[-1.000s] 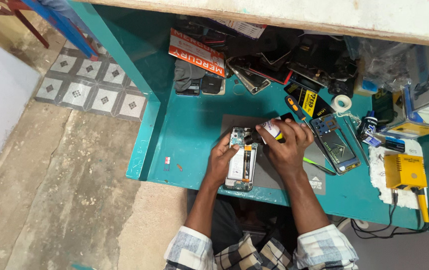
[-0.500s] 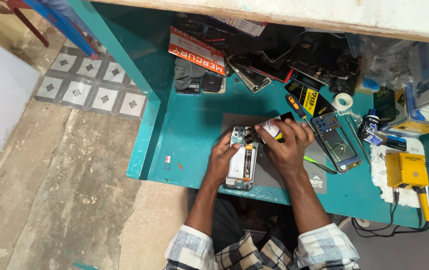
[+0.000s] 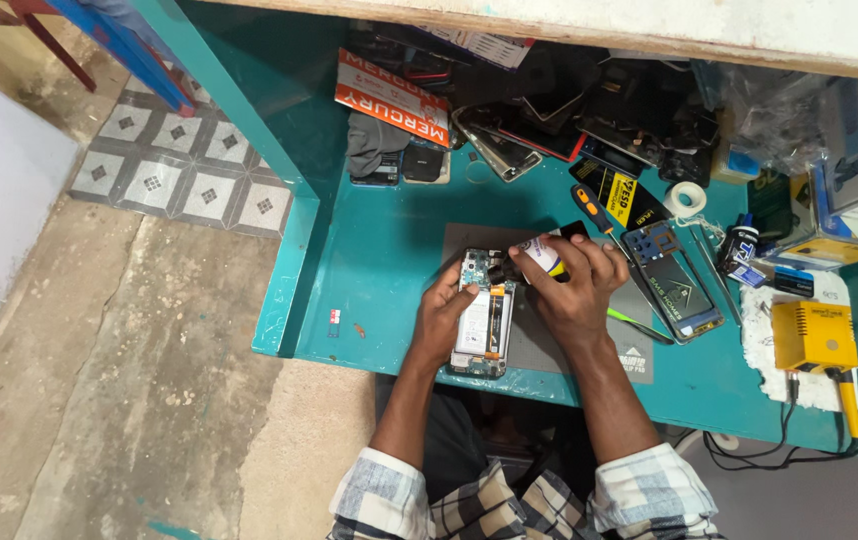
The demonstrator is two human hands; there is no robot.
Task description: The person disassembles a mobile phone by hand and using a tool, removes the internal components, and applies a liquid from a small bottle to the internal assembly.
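An opened phone point(image 3: 485, 322), back cover off and its insides showing, lies on a grey work mat point(image 3: 549, 345) on the teal bench point(image 3: 389, 270). My left hand point(image 3: 444, 318) holds the phone's left edge and steadies it. My right hand point(image 3: 569, 285) is closed around a small white tube point(image 3: 541, 255), its dark tip pointing at the top part of the phone.
A second phone frame point(image 3: 671, 278) and a screwdriver point(image 3: 594, 212) lie right of the mat. A yellow box with cables point(image 3: 815, 335) sits far right. Phone parts, a red box point(image 3: 394, 98) and a tape roll point(image 3: 687, 198) crowd the back. Bare floor lies to the left.
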